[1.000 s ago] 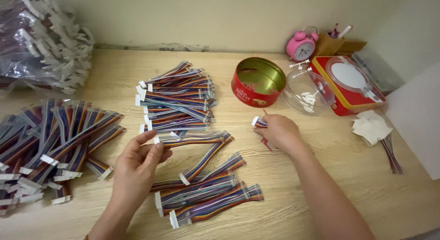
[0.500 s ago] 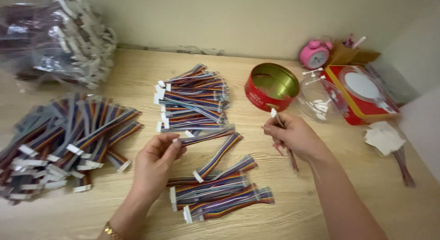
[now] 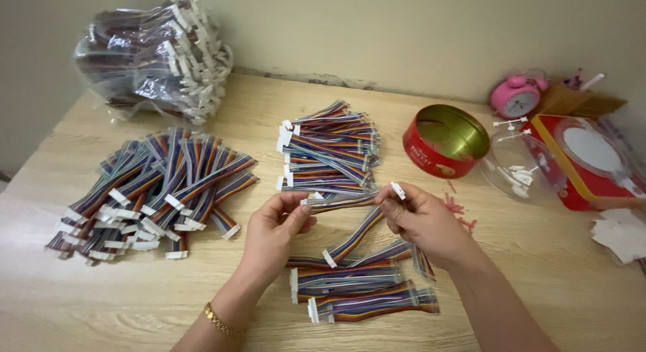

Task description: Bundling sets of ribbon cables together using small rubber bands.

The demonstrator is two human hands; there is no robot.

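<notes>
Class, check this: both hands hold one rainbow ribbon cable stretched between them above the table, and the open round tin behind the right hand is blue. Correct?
Not quite. The round tin is red outside with a gold inside, not blue, as the head view shows. The rest holds: left hand and right hand stretch one ribbon cable between them.

The table (image 3: pixel 552 285) is pale wood-grain laminate with a smooth, matt face. The ribbon cable (image 3: pixel 340 203) stretched between the left hand (image 3: pixel 276 227) and right hand (image 3: pixel 424 221) shows multicoloured plastic-insulated wires with a white plastic connector. The round tin (image 3: pixel 444 140) is glossy metal, red outside, gold inside. The bag (image 3: pixel 151 59) at the back is clear, crinkled, shiny plastic film. The alarm clock (image 3: pixel 515 96) looks like glossy pink plastic.
</notes>
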